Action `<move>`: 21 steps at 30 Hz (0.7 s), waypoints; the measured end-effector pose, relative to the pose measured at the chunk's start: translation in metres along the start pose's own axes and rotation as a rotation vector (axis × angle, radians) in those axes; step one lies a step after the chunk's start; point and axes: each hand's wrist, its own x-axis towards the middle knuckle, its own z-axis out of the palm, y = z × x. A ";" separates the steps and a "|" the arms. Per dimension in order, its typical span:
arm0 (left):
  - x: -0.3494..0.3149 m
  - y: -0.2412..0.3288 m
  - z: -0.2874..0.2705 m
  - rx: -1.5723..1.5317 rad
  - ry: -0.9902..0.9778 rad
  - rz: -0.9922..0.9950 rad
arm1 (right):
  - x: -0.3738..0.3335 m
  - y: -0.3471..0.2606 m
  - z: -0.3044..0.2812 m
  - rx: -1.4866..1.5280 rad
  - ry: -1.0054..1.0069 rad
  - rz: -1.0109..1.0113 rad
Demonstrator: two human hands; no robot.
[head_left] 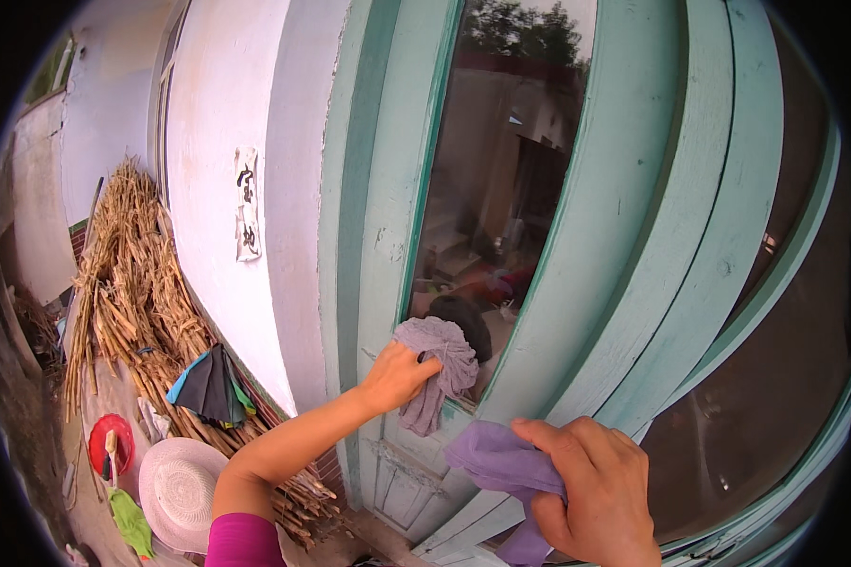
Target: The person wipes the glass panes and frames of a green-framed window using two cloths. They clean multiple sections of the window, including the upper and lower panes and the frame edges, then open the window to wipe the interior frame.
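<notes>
Far to the left of the tall glass pane [501, 180], low on the ground, sat a red basin [96, 442] with a light-headed brush [111, 442] in it. A bright green cloth [130, 522] lay just below the basin, likewise well left of the pane. Next came a big heap of dry stalks [137, 274], leaning along the foot of the white wall [219, 123] to the left of the pane. A pale woven hat [182, 491] rested by the stalks, lower than the pane, and a dark fabric piece [213, 389] with blue and green edges lay on them. On the wall, left of the pane at mid-height, hung a white paper strip [247, 203] with black brush marks.

From below and left of the pane reached an arm in a magenta sleeve [244, 541]. The left hand [395, 378] was closed in a loose fist around a crumpled grey cloth [444, 354], which covered the pane's lower left corner. Below the pane and slightly right, a purple cloth [501, 455] drooped from the right hand [600, 482], which was half curled, gripping the fabric between thumb and fingers. Right of the pane rose pale green boards [624, 161].
</notes>
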 end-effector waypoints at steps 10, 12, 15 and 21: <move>0.216 -0.061 -0.093 0.501 0.472 0.156 | -0.072 0.096 0.117 -0.454 0.432 -0.030; 0.295 -0.069 -0.134 0.561 0.615 0.138 | -0.066 0.100 0.120 -0.466 0.438 -0.028; 0.399 -0.095 -0.213 0.752 0.790 0.124 | -0.058 0.101 0.130 -0.452 0.460 -0.070; 0.410 -0.084 -0.184 0.753 0.818 0.073 | -0.065 0.105 0.126 -0.439 0.459 -0.091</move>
